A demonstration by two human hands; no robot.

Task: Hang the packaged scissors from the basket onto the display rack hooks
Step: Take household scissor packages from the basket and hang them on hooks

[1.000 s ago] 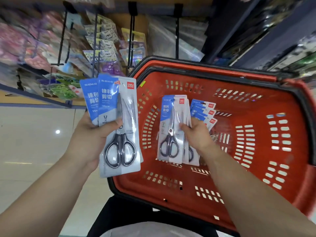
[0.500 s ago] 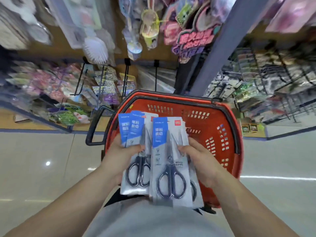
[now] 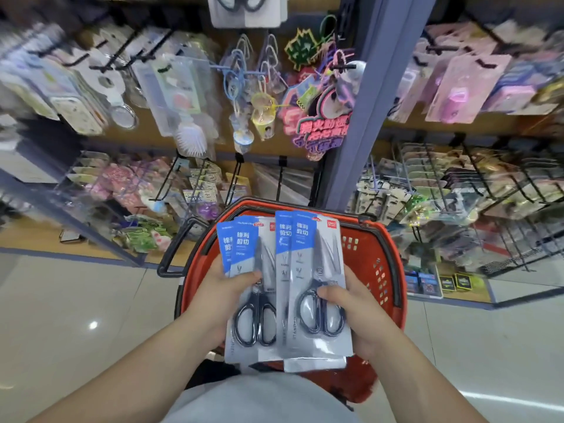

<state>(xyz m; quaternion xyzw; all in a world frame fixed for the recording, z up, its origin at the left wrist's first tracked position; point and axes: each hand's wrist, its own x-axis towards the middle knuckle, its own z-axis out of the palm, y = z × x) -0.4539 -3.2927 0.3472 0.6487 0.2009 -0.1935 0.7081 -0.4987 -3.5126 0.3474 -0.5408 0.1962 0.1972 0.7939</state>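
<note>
Since half a second ago the view has lifted. The two sets of packs stay side by side before the body, and far more of the rack now shows above them.

The left grip (image 3: 225,297) is curled round the left packs of scissors (image 3: 244,239), with its thumb across the card front just above the handles. Just beside it, the right grip (image 3: 354,312) clasps the right packs of scissors (image 3: 308,239), thumb on the handle loops. Behind both grips sits the red basket (image 3: 393,270), its inside hidden by the cards.

Well above and beyond the grips, a hung scissors pack (image 3: 247,10) at the top edge probably marks the target hook, which is itself out of view.

To hang them well, pass one set across so that one grip is freed. Then square the card tops and slide them onto the hook level.
</note>
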